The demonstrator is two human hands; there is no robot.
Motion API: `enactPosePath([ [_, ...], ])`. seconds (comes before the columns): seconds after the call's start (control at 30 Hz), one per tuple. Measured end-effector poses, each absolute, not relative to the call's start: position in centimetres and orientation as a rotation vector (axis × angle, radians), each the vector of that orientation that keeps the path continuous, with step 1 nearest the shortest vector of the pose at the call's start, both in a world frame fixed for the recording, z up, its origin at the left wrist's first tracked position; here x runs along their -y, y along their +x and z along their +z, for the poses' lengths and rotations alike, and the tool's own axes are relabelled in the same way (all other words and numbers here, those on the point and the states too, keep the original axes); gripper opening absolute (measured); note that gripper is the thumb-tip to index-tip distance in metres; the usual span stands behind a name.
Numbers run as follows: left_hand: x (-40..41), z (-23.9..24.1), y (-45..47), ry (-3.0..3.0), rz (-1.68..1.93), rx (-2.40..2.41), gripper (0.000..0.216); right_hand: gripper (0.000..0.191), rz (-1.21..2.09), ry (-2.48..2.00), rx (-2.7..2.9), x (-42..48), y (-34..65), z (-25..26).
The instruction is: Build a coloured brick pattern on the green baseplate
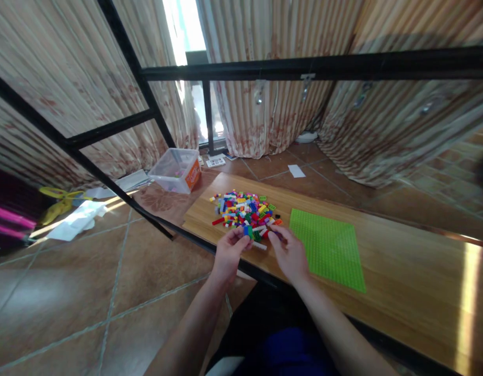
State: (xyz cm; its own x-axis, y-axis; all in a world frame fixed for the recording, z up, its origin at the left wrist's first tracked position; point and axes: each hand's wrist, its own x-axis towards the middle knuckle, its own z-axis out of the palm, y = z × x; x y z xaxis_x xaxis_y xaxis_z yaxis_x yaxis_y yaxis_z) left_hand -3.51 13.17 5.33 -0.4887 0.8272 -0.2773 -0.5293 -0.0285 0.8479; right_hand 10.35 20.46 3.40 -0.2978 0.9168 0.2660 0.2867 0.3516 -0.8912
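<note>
A heap of small coloured building bricks point(243, 208) lies on a wooden table point(402, 271). To its right a flat green baseplate point(328, 246) rests on the table. My left hand point(229, 254) is at the near edge of the heap, its fingers pinched on a small blue and green brick point(248, 230). Beside it my right hand point(289, 254) has its fingertips curled onto bricks at the heap's near right edge; what they grip is too small to name. A white brick point(260, 245) lies between the two hands.
A clear plastic box point(174, 169) with an orange label stands on the tiled floor beyond the table's left end. Black metal frame bars point(304, 68) cross above and to the left. Curtains hang behind. Papers and yellow items point(75, 216) lie on the floor at left.
</note>
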Motion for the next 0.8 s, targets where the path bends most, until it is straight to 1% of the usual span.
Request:
enactPosePath([
  [0.07,-12.9,5.6,-2.0,0.413,1.643,-1.206,0.037,0.036,1.258,-1.015,1.613,-19.2,10.1,4.3],
  [0.1,-12.7,5.7,-1.3,0.447,1.608,-1.208,0.036,0.036,1.336,-1.003,1.548,-18.7,10.2,4.6],
  [0.3,-11.5,5.8,1.0,0.606,1.454,-1.226,0.03,0.026,1.501,-1.014,1.393,-16.7,12.4,4.9],
  [0.4,-10.8,5.5,2.1,0.624,1.382,-1.174,0.026,0.028,1.665,-1.009,1.276,-15.8,14.3,4.4],
  [0.47,-10.5,5.3,2.8,0.604,1.333,-1.128,0.024,0.029,1.701,-1.03,1.255,-15.4,15.6,3.9],
  [0.53,-10.6,5.1,3.5,0.603,1.287,-1.112,0.022,0.032,1.652,-1.071,1.281,-15.6,16.9,3.5],
  [0.6,-11.2,4.8,4.0,0.647,1.271,-1.149,0.019,0.034,1.504,-1.129,1.34,-16.9,18.3,3.1],
  [0.73,-13.2,3.7,4.5,0.82,1.283,-1.305,0.016,0.037,0.965,-1.299,1.505,-21.5,21.2,2.0],
  [0.8,-14.1,3.0,4.6,0.94,1.273,-1.383,0.018,0.039,0.812,-1.35,1.614,-23.3,22.6,1.2],
])
